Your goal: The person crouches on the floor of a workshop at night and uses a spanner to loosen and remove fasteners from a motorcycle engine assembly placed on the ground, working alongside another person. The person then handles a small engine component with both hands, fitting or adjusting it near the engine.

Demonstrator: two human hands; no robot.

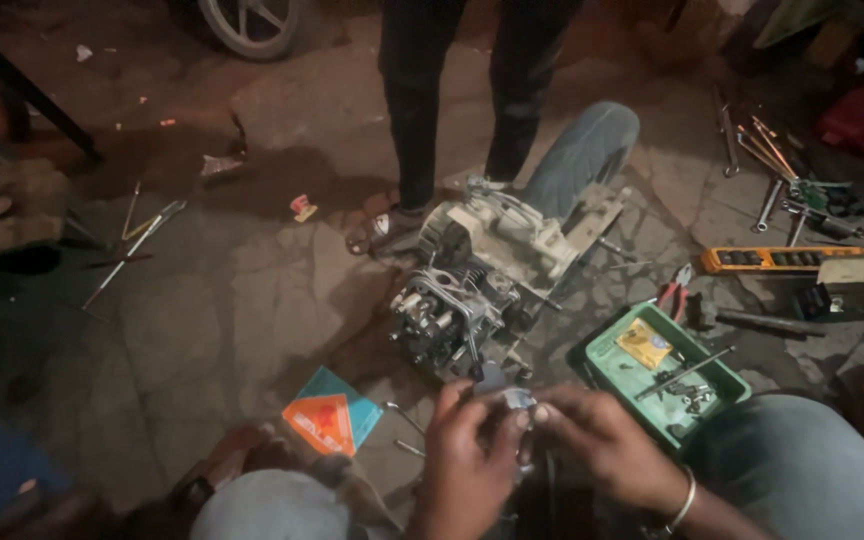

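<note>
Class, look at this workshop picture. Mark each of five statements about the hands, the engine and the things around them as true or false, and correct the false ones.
1. Both hands, the left hand and the right hand, meet at a small metal part. True.
2. The green tray lies left of the engine. False: it lies right of it.
3. A person in dark trousers stands beyond the engine. True.
4. The right wrist is bare. False: it wears a bangle.
5. The red-handled pliers lie inside the tray. False: they lie on the floor just beyond it.
</note>
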